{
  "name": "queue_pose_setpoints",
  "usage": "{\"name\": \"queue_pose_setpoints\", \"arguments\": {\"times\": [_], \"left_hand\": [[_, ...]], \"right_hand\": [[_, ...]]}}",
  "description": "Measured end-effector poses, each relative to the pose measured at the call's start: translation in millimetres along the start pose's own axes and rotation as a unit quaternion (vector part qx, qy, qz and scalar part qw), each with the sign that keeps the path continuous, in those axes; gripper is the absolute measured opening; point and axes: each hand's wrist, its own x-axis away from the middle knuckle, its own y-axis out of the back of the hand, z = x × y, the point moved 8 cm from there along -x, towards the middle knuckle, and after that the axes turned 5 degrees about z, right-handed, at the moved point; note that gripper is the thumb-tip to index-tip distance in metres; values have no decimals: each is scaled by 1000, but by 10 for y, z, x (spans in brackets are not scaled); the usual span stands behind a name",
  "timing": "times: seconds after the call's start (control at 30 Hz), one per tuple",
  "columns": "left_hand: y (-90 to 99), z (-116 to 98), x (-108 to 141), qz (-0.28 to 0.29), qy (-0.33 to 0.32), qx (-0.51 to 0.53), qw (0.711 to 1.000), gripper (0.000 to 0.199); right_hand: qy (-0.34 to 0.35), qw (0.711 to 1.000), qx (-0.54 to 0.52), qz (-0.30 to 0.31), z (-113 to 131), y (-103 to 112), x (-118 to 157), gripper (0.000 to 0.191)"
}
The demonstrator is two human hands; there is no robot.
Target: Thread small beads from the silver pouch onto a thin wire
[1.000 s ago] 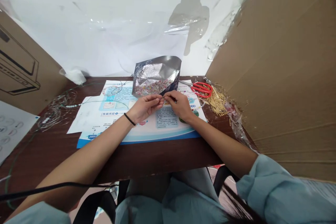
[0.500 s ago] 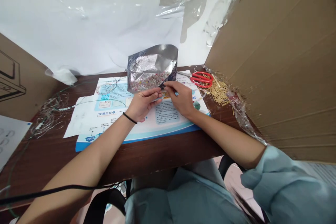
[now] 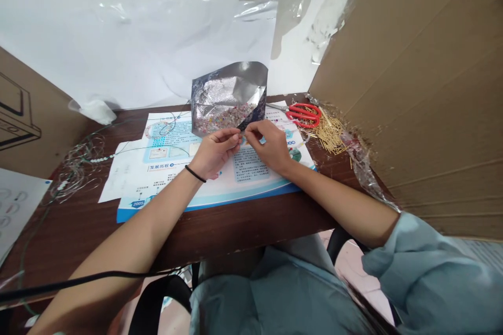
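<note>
- Two bare hands near the centre of the frame, fingertips just beside each other, above a printed sheet (image 3: 243, 189).
- Left hand (image 3: 220, 152), left of centre: narrow, thumb and forefinger drawn close, other fingers curled; black band (image 3: 195, 174) around the wrist.
- Right hand (image 3: 271, 146), right of centre: narrow too, thumb and forefinger nearly meeting, back of the hand upward.
- Between the fingertips: too small to make out; cannot tell what, if anything, is pinched.
- Just above the hands, upper middle of the frame: silver-lined bag (image 3: 220, 95), mouth open toward the camera, small mixed-colour beads (image 3: 226, 118) heaped along the bottom. Cannot tell whether touched by the fingertips.
- Right of the bag: red-handled scissors (image 3: 291, 108), blades pointing left; just beside, a pile of thin gold-coloured sticks (image 3: 330, 133), with crumpled clear plastic (image 3: 365, 170) below.
- Left of centre: loop of pale beads (image 3: 148, 131) at the sheet's upper left; farther left, a row of white beads (image 3: 101, 159) and a tangle of clear thread (image 3: 78, 167) on the dark brown table (image 3: 236, 233).
- Right side of the frame: tall cardboard panel (image 3: 428, 89).
- Lower left: black cable (image 3: 90, 275) crossing in front of the left forearm.
</note>
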Motion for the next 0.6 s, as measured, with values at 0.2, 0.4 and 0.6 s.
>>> {"name": "queue_pose_setpoints", "arguments": {"times": [0.2,0.4,0.6], "left_hand": [[16,17,-16,3,-3,-13,1000,19],[29,24,-20,5,0,-11,1000,28],[37,21,-25,9,-6,-19,1000,29]], "right_hand": [[17,1000,9,10,34,-21,14,13],[25,999,43,13,55,-29,14,13],[16,997,66,26,50,-57,14,13]]}}
